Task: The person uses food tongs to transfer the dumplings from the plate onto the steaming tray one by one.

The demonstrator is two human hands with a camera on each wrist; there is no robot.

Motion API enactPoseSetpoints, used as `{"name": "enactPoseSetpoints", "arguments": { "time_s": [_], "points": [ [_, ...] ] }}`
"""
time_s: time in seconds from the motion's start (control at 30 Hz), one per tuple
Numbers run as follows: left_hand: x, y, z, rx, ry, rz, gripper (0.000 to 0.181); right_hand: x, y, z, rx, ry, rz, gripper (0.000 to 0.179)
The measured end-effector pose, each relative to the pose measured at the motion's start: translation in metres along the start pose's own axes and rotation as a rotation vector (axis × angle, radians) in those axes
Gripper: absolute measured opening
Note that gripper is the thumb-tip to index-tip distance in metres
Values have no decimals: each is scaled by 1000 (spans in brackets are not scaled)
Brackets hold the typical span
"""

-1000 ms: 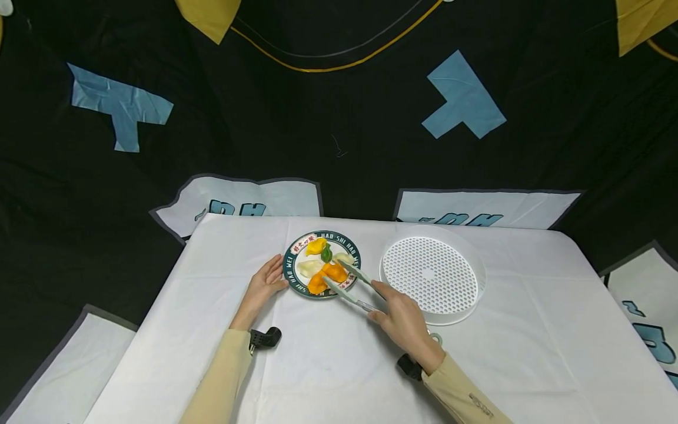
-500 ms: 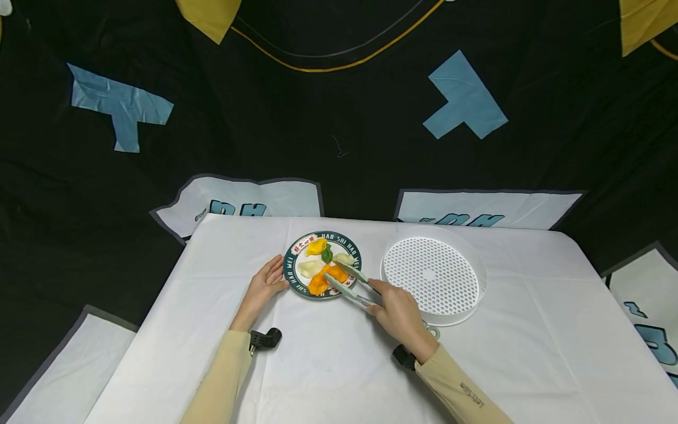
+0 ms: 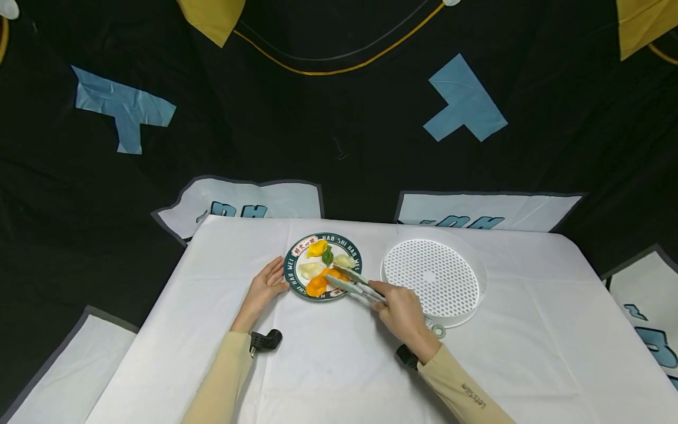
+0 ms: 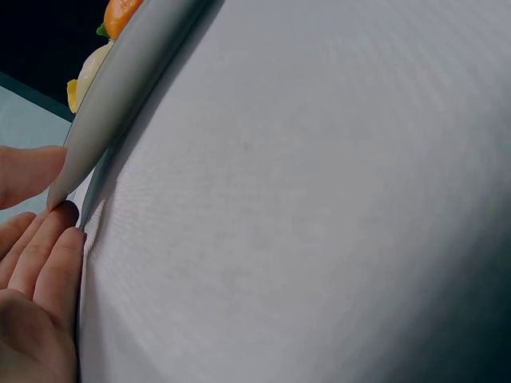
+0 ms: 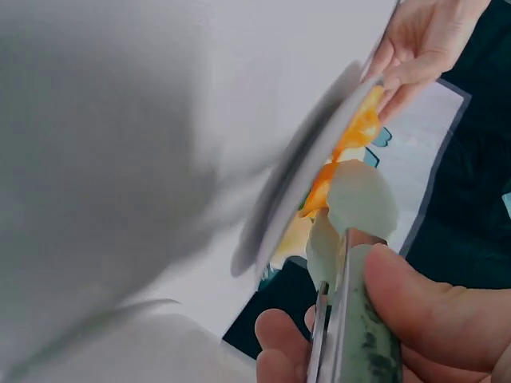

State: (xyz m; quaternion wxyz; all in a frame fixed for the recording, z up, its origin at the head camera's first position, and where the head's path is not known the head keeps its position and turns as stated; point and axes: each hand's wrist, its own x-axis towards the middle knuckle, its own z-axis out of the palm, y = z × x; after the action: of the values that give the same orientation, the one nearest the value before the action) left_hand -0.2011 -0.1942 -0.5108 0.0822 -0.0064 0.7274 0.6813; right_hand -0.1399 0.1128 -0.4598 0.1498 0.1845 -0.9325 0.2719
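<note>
A round plate (image 3: 289, 272) with a dark green lettered rim bears dumpling-shaped pieces: a yellow one (image 3: 317, 248), pale ones (image 3: 311, 270), orange ones (image 3: 316, 287) and a small green one (image 3: 327, 255). My left hand (image 3: 263, 290) touches the plate's left rim, thumb and fairly straight fingertips at its edge. My right hand (image 3: 404, 313) grips pale green tongs (image 3: 365, 289) around their metal-edged arms. The tongs' tips lie over the right-hand orange piece and partly cover it. In the right wrist view the broad tongs heads (image 5: 361, 199) overlap the food.
Right of the plate stands a white round steamer tray (image 3: 430, 275) with a perforated base, close beyond my right hand. White cloth (image 3: 328, 365) covers the table. Its far edge meets a black curtain (image 3: 296, 129) with blue tape patches.
The tongs' arms have come closer together over the right-hand orange piece, and my right hand has shifted slightly. My left hand stays at the plate's rim.
</note>
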Motion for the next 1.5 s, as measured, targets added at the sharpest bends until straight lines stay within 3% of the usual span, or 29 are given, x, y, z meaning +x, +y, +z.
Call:
{"name": "enactPoseSetpoints", "arguments": {
  "time_s": [0.3,0.7,1.0,1.5],
  "points": [
    [-1,0,0,-18,-9,26,71,5,4,-19,34,23,-61,41],
    [-1,0,-1,11,-8,17,72,7,32,-48,43,16,-116,42],
    [-1,-1,0,-19,-19,20,72,-3,61,-70,14,8,-53,45],
    [-3,1,1,-15,-14,10,72,-21,110,-105,-111,92,86,44]
  ]
}}
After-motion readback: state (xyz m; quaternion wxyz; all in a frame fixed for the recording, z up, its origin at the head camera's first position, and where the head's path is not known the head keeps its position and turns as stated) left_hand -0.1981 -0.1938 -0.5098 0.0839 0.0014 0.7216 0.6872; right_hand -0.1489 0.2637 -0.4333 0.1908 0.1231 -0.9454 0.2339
